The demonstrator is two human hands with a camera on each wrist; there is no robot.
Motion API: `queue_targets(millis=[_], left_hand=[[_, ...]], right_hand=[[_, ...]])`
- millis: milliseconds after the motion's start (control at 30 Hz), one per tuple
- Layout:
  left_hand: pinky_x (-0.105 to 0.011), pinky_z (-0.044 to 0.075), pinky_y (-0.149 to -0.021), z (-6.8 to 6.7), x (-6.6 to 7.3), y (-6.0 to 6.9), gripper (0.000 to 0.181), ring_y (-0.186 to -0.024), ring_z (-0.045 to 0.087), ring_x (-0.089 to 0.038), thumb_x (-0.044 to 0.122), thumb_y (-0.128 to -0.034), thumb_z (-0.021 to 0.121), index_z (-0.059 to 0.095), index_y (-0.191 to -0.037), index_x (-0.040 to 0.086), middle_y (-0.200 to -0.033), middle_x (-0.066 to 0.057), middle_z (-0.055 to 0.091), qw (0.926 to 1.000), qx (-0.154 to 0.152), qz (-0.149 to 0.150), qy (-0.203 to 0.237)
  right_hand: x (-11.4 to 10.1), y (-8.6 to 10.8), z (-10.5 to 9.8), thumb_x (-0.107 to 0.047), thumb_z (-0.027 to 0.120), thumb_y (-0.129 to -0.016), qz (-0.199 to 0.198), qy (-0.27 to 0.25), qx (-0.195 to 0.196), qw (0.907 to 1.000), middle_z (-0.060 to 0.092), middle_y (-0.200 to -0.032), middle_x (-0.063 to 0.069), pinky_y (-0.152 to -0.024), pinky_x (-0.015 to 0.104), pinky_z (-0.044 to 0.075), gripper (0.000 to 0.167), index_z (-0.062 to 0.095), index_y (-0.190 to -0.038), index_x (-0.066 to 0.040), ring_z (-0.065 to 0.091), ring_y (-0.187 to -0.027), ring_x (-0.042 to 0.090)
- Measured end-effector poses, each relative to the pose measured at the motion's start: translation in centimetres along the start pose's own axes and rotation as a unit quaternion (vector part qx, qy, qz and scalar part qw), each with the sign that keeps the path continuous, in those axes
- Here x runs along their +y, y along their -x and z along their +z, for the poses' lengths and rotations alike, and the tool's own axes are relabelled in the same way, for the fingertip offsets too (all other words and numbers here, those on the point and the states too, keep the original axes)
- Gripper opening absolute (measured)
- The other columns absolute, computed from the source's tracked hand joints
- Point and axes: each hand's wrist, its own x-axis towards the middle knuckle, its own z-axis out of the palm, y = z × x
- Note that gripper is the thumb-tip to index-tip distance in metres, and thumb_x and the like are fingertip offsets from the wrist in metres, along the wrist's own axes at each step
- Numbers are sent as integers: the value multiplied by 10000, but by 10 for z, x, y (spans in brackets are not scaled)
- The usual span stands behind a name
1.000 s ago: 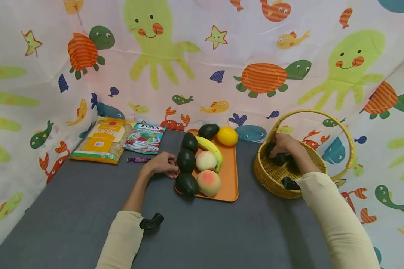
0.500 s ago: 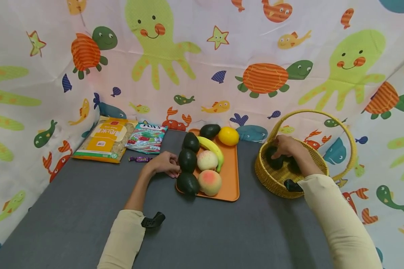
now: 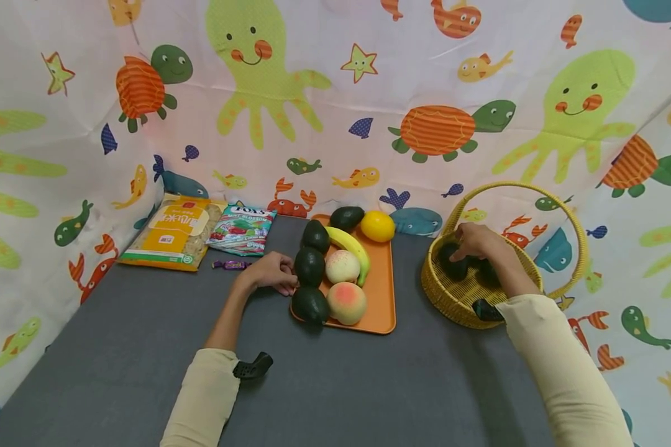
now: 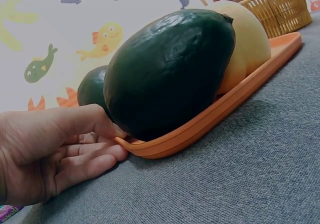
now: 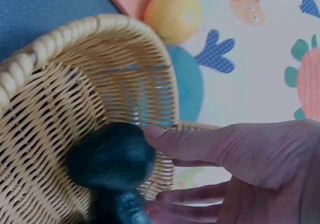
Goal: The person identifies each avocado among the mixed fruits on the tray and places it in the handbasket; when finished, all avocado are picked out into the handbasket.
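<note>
Gently, then: the right hand (image 5: pixel 250 161) has its thumb on one avocado (image 5: pixel 112 156) inside the basket (image 3: pixel 444 301), its fingers loose and fairly straight — no firm grip shows, and I cannot tell whether it is fetching or setting down. Either way, thumb and fingers do best meeting the fruit at its widest part, moving straight up or down, with the forearm clear of the near rim. The second avocado (image 5: pixel 120 206) seems to lie against the first, so a sideways nudge could roll both. Meanwhile, the left hand (image 4: pixel 60 151) pinches the rim of the tray (image 3: pixel 383 298) — a light, level hold suits, since three avocados (image 3: pixel 309 267) line that edge beside two peaches (image 3: pixel 346 304) and might slide if it tipped.
</note>
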Motion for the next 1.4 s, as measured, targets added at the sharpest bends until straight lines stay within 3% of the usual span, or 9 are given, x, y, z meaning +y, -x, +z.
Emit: queue_targets(millis=[267,767,967,1133,1400], left_hand=[[-314,669,-674,-2,0,2,193,-674,753,-143,71,-930,677,669,-1072,-59,-847,-102,758,10000,8,14,5],[-309,669,-677,-4,-2,7,185,-678,753,-137,68,-926,675,654,-1053,-65,-849,-97,755,10000,31,-3,33],[-306,667,-671,-2,-2,6,154,-676,753,-139,65,-923,679,650,-1024,-47,-851,-93,752,10000,18,-63,61],[-310,667,-671,0,-1,3,150,-676,751,-142,59,-924,676,653,-1027,-49,-836,-86,747,10000,-29,10,86],[-310,667,-666,1,0,2,145,-666,750,-141,58,-920,680,663,-1024,-41,-814,-79,745,10000,38,-10,8]], right_hand=[[-18,17,-11,-250,834,-874,-286,412,352,9981,575,-1303,360,-939,582,539,688,497,-1353,111,586,-1129,470],[-82,45,-24,-223,803,-909,-1286,385,795,9878,616,-1309,325,-943,580,546,583,541,-1337,73,624,-1103,436],[-119,49,-24,-231,809,-908,-1771,352,1024,9782,619,-1320,309,-996,573,527,569,566,-1335,56,589,-1153,433],[-154,51,-21,-188,786,-926,-2343,204,956,9672,617,-1370,302,-1075,583,513,538,570,-1348,66,591,-1238,457],[-210,64,16,-217,800,-929,-3190,-8,532,9463,672,-1311,210,-1001,485,591,506,617,-1335,23,653,-1184,375]])
